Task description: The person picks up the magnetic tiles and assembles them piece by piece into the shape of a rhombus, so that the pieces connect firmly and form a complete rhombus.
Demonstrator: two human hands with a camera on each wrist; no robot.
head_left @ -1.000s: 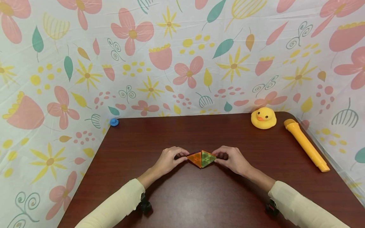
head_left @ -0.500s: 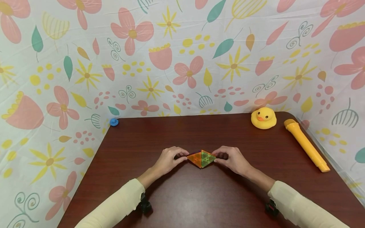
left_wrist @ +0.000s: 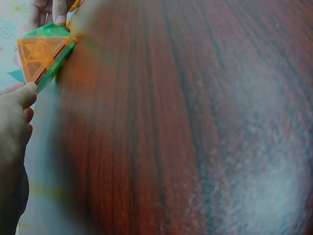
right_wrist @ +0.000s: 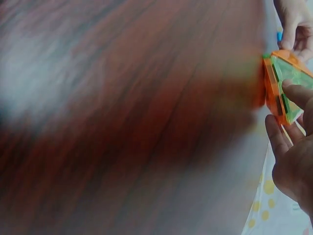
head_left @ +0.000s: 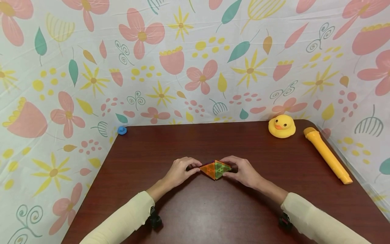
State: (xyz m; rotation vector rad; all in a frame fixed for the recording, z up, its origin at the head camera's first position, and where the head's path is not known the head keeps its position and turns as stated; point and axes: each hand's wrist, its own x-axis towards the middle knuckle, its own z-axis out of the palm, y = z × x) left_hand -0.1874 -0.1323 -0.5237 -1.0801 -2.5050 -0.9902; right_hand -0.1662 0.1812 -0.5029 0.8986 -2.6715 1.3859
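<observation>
Translucent triangular magnetic tiles are joined into a small shape at mid-table, with an orange triangular tile [head_left: 209, 170] on the left and a green triangular tile [head_left: 220, 170] on the right. My left hand [head_left: 182, 171] pinches the orange tile's left corner between thumb and fingers, as the left wrist view also shows. Around the green side, my right hand [head_left: 244, 172] grips with the thumb [right_wrist: 296, 93] on the green tile's face and the fingers at its far and lower edges. More orange and green edges show behind these faces; how many tiles there are is hidden.
A yellow rubber duck [head_left: 281, 126] sits at the back right of the brown table [head_left: 170, 142]. Beside it lies a yellow toy microphone [head_left: 328, 156] along the right edge. At the back left corner is a small blue duck [head_left: 122, 130]. Flowered cloth walls [head_left: 189, 67] stand behind and at the sides.
My right hand has slid a little left, from the green tile's right corner to farther along its sides. The left hand and the tiles look nearly unmoved.
</observation>
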